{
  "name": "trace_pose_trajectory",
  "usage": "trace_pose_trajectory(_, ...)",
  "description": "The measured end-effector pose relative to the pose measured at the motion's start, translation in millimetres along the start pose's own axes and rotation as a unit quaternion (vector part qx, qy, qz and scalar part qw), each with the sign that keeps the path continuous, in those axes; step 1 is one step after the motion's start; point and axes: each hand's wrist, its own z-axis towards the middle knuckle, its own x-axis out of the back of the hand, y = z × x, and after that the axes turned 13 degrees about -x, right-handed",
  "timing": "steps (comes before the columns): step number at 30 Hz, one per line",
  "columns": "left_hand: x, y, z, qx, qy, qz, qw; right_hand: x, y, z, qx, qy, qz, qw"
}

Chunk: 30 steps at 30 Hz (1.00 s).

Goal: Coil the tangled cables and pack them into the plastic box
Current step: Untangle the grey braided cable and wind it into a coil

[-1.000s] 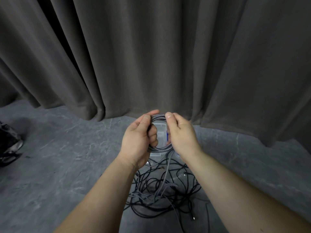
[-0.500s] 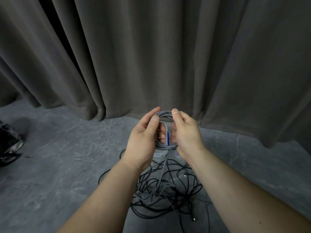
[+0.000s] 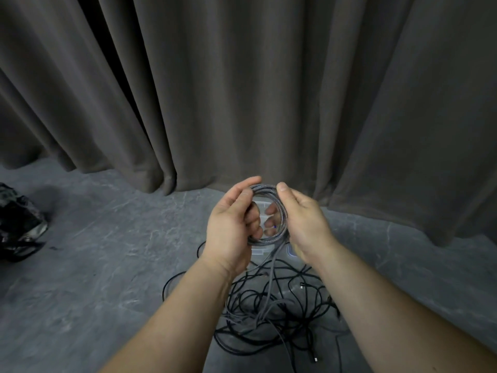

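Head view, past-tense entry. No brand, label or legible writing showed anywhere; the only marking was a small blue fleck seen through the coil, too small to read.

My left hand (image 3: 231, 224) gripped the left side of the grey braided coil (image 3: 271, 211), thumb on the top strands and fingers curled through the loop. My right hand (image 3: 304, 219) pinched the coil's right side, thumb tip up at the top edge, fingers wrapped behind the strands. The coil was held upright in the air between both hands, above the floor. Its loose tail hung from the bottom of the loop down into the tangled black cables (image 3: 277, 313) on the grey floor (image 3: 107, 265).

Plastic box (image 3: 258, 251): clear, on the floor behind the hands, mostly hidden by them; only parts of its rim showed.

Against half a second before: hands had drawn slightly apart, loop looked wider, and my left fingers sat further inside it. Tangle and box lay unchanged. Dark curtain (image 3: 242, 90) behind; a black bag (image 3: 18, 224) at far left.
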Motion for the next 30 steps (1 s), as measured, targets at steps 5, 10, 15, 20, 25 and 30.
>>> trace_pose_trajectory(5, 16.7, 14.0, 21.4, -0.054, 0.15, -0.05, 0.986, 11.4, 4.1, -11.3, -0.148, -0.136, -0.15, 0.968)
trace_pose_trajectory(10, 47.6, 28.0, 36.6, -0.104, 0.288, -0.061, 0.95, 40.5, 12.5, -3.2, -0.087, -0.083, -0.344, 0.931)
trace_pose_trajectory(15, 53.2, 24.5, 35.2, -0.139, 0.303, 0.006, 0.943, 50.1, 5.6, 2.0, 0.1, 0.11, -0.457, 0.877)
trace_pose_trajectory(20, 43.7, 10.5, 28.4, -0.164, 0.189, 0.18, 0.951, 13.2, -8.9, -23.7, 0.167, -0.034, -0.657, 0.735)
trace_pose_trajectory(25, 35.0, 1.3, 17.3, -0.113, 0.041, 0.204, 0.971, 2.1, -37.0, -32.2, 0.171, -0.11, -0.439, 0.875)
trace_pose_trajectory(30, 20.1, -1.3, 8.7, -0.011, -0.022, 0.07, 0.997, 1.3, -29.5, -19.6, 0.207, -0.019, -0.301, 0.931)
